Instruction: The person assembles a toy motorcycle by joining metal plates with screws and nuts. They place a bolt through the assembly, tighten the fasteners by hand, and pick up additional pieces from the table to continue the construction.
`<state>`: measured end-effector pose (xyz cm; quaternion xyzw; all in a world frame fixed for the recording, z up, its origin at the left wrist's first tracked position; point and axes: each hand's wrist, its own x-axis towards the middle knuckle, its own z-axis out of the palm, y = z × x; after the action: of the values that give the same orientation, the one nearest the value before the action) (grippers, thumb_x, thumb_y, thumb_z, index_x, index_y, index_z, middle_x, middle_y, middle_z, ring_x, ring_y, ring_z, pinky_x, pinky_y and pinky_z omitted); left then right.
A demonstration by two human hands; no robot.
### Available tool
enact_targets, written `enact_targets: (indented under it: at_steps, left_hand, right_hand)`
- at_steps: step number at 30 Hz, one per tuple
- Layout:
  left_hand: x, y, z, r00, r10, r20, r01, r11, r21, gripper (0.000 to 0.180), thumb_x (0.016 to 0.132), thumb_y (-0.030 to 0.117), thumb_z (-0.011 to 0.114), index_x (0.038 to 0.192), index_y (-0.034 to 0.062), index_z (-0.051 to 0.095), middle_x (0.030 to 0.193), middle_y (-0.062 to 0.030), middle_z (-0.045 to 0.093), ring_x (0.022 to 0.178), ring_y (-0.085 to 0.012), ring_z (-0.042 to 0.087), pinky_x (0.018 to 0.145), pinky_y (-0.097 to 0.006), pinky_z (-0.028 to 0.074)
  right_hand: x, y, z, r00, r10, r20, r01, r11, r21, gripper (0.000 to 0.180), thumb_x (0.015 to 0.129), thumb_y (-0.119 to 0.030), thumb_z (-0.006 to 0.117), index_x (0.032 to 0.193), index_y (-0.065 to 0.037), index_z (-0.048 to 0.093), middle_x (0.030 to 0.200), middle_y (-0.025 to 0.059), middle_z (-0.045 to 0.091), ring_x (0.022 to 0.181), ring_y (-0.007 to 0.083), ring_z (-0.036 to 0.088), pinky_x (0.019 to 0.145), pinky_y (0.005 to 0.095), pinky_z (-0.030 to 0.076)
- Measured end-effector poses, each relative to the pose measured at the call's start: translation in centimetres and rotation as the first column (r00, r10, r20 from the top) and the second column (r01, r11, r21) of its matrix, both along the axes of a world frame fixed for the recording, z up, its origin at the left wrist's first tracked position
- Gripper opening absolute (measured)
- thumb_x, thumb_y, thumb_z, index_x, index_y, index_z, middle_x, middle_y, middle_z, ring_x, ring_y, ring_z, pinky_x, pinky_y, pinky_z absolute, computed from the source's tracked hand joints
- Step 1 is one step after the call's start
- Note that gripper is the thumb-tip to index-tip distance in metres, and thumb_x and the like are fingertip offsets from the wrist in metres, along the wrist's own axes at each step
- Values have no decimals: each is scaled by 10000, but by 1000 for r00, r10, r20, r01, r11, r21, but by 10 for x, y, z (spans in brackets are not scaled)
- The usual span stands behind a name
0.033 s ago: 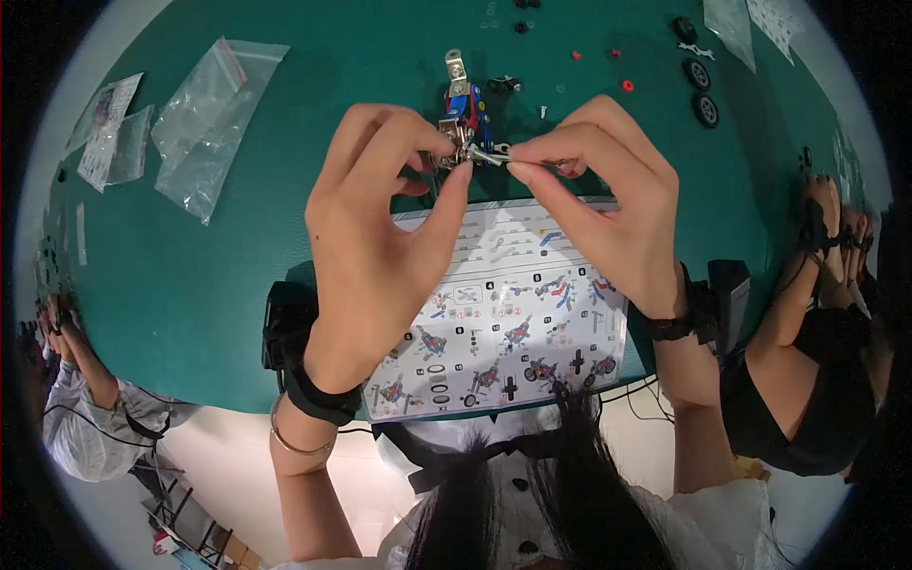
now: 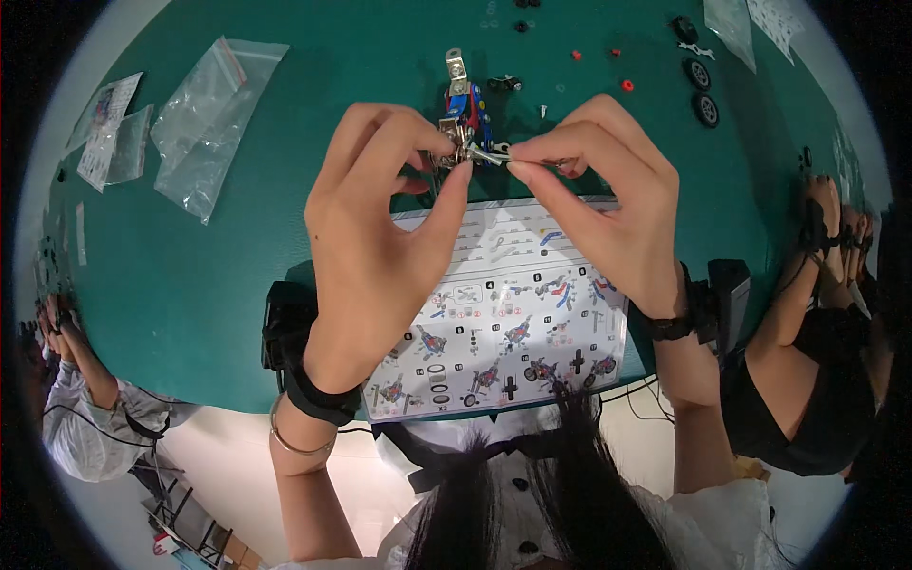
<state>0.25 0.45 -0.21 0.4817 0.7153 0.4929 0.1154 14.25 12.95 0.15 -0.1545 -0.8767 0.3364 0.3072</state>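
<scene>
A small toy model of silver plates with blue and red parts lies on the green table, its long side pointing away from me. My left hand pinches the near end of this model between thumb and fingers. From the other side, my right hand grips a thin silver metal tool, perhaps a small spanner, in thumb and forefinger. The tool's tip meets the model beside my left fingertips. The exact spot where they touch is too small to make out.
Under my wrists lies a printed instruction sheet. Black wheels, red bits, a screw and a small black part lie beyond. Plastic bags rest at far left. Other people's arms show at both sides.
</scene>
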Motion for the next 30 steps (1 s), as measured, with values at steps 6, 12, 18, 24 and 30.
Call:
enact_targets:
  at_steps: [6,12,18,24,30]
  left_hand:
    - [0,-1,0,996,-1,84,0,1000,20,156,762,-63,671,886,-1,599,988,-79,564,904,-127,590,691,-230,547]
    - [-3,-3,-4,992,-2,122,-2,999,32,146,776,-59,668,890,-2,596,1019,-90,557,913,-128,596,713,-247,559]
    - [-2,-1,-4,990,3,144,-9,999,41,150,776,-51,677,894,2,602,1016,-83,566,931,-129,600,730,-248,557]
    - [0,-1,-2,997,-1,80,-3,999,47,162,751,-54,699,883,2,624,1003,-80,579,925,-130,604,733,-243,557]
    - [1,0,-1,1000,-7,-29,9,998,63,180,728,-65,707,882,-2,639,990,-89,592,906,-137,615,728,-256,563]
  right_hand:
    - [-1,1,0,1000,6,12,-6,1000,-1,130,734,-30,719,832,-25,634,804,68,554,694,187,605,602,276,487]
    - [0,9,-12,996,22,90,-30,996,88,135,718,-56,701,817,-36,612,813,64,569,775,240,571,691,332,456]
    - [1,10,-12,982,9,188,-45,981,189,131,730,-113,695,812,-68,603,817,37,580,810,226,543,746,343,387]
    - [1,11,-9,982,15,191,-61,970,236,137,735,-117,699,823,-73,604,807,23,585,808,218,549,739,339,377]
    - [-7,0,-9,999,35,35,-34,999,-25,144,745,-124,717,840,-73,622,779,21,585,725,181,562,695,307,376]
